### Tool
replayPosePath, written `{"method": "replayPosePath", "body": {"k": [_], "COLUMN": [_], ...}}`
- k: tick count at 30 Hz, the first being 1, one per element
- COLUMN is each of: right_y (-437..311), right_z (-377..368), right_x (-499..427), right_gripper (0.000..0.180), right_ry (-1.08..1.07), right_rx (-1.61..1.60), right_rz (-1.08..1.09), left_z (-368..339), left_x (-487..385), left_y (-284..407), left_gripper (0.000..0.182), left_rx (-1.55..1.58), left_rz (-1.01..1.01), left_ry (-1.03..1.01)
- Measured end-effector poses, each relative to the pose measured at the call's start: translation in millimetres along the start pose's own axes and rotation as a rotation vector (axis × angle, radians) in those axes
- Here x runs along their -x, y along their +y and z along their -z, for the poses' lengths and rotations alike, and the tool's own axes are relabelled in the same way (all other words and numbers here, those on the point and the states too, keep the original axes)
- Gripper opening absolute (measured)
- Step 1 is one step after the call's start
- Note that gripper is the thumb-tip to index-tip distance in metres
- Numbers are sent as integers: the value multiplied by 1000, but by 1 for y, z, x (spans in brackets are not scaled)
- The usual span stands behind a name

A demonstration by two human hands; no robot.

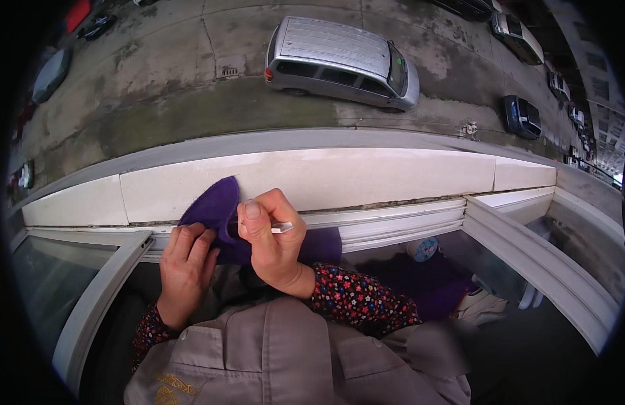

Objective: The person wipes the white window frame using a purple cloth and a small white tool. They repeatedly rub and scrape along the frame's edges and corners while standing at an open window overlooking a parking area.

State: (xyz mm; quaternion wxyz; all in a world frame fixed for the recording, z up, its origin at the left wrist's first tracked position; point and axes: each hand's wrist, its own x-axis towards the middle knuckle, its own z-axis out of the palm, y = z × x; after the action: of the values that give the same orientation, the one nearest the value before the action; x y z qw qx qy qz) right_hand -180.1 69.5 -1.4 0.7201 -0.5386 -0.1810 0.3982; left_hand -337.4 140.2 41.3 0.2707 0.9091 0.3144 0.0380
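A purple cloth [211, 205] lies over the white window track [403, 223], one rounded flap reaching onto the outer sill. My left hand [188, 266] presses its fingers on the cloth near the track. Closed around a slim tool with a flat white end [282, 228] is my right hand [272, 238], just right of the flap. What kind of tool it is cannot be told, as my fingers hide most of it; its other end seems to meet the cloth. More purple cloth shows under my right wrist.
White window frames stand at the left [102, 298] and right [535, 268]. The pale outer sill [342, 174] borders a drop to a paved yard with a silver van [337, 61] and other vehicles. Indoors at the right are a round patterned container [424, 249] and dark cloth.
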Motion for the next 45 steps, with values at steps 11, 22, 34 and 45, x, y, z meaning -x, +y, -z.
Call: {"method": "replayPosePath", "body": {"k": [11,22,34,45], "right_y": [-72,-15,-43,-17], "right_z": [119,22,65,58], "right_x": [-33,-10,-22,2], "right_gripper": [33,23,26,22], "right_ry": [150,29,183,-10], "right_rx": [-28,-39,79,236], "right_rz": [36,0,46,174], "left_z": [-32,-10,-31,-33], "left_x": [-20,-3,-30,-25], "left_y": [30,5,35,32], "left_gripper": [44,41,45,35], "left_rx": [98,41,131,48], "left_rz": [-126,-28,-225,-184], "left_ry": [13,-9,-4,26]}}
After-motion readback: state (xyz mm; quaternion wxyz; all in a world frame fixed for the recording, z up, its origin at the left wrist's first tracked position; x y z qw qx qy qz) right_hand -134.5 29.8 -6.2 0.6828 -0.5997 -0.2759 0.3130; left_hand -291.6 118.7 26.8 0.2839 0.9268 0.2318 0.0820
